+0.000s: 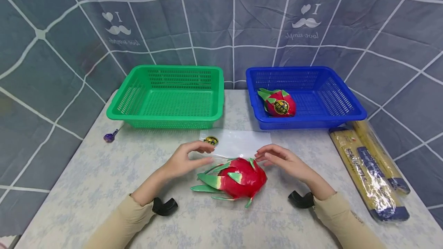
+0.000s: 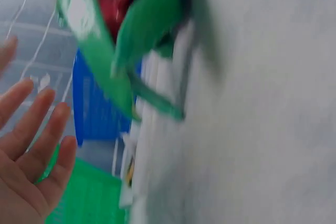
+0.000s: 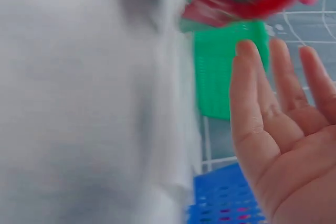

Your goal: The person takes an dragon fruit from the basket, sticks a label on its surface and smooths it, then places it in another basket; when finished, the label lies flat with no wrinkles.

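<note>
A red dragon fruit [image 1: 243, 178] with green leafy scales lies on its side on the table, its leafy end toward the left. My left hand [image 1: 187, 158] is just beyond that leafy end, fingers loosely bent and holding nothing. On the other side, my right hand [image 1: 282, 160] hovers by the fruit's rounded end with fingertips close to its top edge. Both palms face inward, as the left palm [image 2: 31, 166] and right palm [image 3: 294, 145] show in the wrist views. Behind the fruit lies a white sheet [image 1: 238, 143] with a round black-and-gold sticker [image 1: 211, 140].
A green basket [image 1: 166, 118] stands at the back left. The blue basket [image 1: 311, 120] at the back right holds another dragon fruit [image 1: 280, 103] with a label. Spaghetti packs [image 1: 370, 172] lie along the right edge, and a small purple-wrapped lollipop [image 1: 110, 136] lies at left.
</note>
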### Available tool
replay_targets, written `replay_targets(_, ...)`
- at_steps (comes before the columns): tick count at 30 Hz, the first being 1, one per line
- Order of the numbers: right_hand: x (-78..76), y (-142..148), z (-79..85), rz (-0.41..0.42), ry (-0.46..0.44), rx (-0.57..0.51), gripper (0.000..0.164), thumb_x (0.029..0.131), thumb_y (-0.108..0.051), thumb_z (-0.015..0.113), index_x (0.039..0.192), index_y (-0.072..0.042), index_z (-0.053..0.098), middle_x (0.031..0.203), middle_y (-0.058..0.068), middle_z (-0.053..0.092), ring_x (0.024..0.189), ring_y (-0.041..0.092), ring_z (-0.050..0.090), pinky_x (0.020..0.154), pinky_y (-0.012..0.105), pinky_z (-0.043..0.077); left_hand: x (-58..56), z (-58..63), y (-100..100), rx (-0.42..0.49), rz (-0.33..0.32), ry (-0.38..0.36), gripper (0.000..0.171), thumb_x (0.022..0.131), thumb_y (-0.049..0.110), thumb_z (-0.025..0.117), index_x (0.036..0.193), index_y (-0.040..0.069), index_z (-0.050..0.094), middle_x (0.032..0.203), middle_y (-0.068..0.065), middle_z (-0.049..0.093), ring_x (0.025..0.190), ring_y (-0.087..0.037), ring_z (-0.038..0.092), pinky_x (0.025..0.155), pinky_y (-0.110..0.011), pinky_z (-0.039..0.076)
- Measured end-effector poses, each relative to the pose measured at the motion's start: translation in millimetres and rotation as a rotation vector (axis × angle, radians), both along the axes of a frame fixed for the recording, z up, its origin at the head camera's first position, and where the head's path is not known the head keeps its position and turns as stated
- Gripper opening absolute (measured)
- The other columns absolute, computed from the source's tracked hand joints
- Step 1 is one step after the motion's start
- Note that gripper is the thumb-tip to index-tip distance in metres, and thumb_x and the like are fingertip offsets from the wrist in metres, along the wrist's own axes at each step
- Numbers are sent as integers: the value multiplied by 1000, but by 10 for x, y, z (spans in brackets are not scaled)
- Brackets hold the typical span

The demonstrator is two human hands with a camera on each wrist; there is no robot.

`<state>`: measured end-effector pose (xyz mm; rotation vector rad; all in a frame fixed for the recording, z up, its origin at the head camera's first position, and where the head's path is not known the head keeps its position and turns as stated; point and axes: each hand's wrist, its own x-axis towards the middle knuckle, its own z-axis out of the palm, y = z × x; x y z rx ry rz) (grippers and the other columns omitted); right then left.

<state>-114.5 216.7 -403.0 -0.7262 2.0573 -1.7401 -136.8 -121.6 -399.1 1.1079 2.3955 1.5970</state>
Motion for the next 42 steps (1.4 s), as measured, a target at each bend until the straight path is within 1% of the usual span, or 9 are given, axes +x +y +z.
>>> replay_targets(3, -124, -35, 88, -32, -37, 34, 36, 99, -13, 49, 123, 13, 46, 114, 33, 55, 100, 21, 63, 80, 47, 51, -52, 81, -34, 22, 76, -69, 24, 85, -3, 65, 109, -6, 63, 104, -20, 65, 94, -26, 62, 84, -40, 49)
replay_targets(6, -293, -122, 129, -38, -65, 47, 37, 97, -14, 52, 122, 12, 47, 111, 32, 57, 96, 21, 64, 77, 46, 51, -98, 65, -78, 24, 128, -130, 23, 87, -3, 62, 109, -10, 61, 104, -23, 64, 93, -25, 62, 83, -36, 49)
replay_targets(13, -701, -408, 122, 1, -127, 73, 37, 96, -17, 54, 123, 8, 50, 108, 28, 60, 95, 24, 64, 78, 39, 50, -305, -310, -191, 37, 188, -260, 27, 90, 9, 64, 111, -7, 61, 105, -18, 65, 97, -23, 62, 86, -28, 48)
replay_targets(20, -986, -662, 16, 124, -145, 198, 36, 95, -16, 54, 125, 3, 52, 105, 18, 64, 94, 25, 63, 76, 38, 49, -320, -385, -219, 11, 174, -269, 25, 90, 10, 64, 109, -5, 63, 104, -16, 66, 98, -27, 62, 87, -29, 48)
replay_targets(23, -1059, -747, -28, 166, -163, 201, 35, 95, -13, 54, 126, 4, 51, 107, 20, 63, 94, 26, 63, 73, 34, 49, -295, -353, -199, -9, 186, -250, 22, 90, 7, 63, 108, -6, 64, 103, -17, 66, 95, -26, 63, 84, -27, 49)
replay_targets(27, -1107, -829, -86, 227, -192, 188, 34, 95, -9, 52, 125, 6, 49, 109, 22, 62, 95, 29, 64, 73, 34, 51, -217, -187, -148, -36, 193, -231, 21, 89, 2, 62, 106, -11, 63, 102, -21, 66, 93, -28, 64, 82, -28, 50)
replay_targets(32, -1134, -905, -147, 290, -238, 202, 34, 95, -7, 51, 126, 8, 49, 104, 18, 65, 89, 24, 65, 72, 34, 53, -202, -143, -140, -60, 187, -226, 22, 90, 1, 61, 107, -12, 62, 102, -22, 65, 95, -32, 63, 83, -31, 50)
replay_targets(36, -1143, -930, -156, 312, -271, 227, 36, 95, -6, 49, 129, 7, 48, 107, 16, 65, 87, 20, 65, 71, 32, 53, -211, -155, -148, -68, 180, -223, 22, 90, 2, 60, 107, -11, 63, 103, -20, 66, 96, -31, 62, 83, -33, 50)
replay_targets(42, -1163, -955, -148, 332, -266, 267, 39, 96, -7, 48, 133, 5, 47, 121, 18, 60, 86, 17, 64, 70, 29, 52, -328, -409, -193, -65, 185, -223, 22, 91, 6, 61, 108, -7, 64, 103, -17, 66, 96, -29, 62, 83, -33, 50)
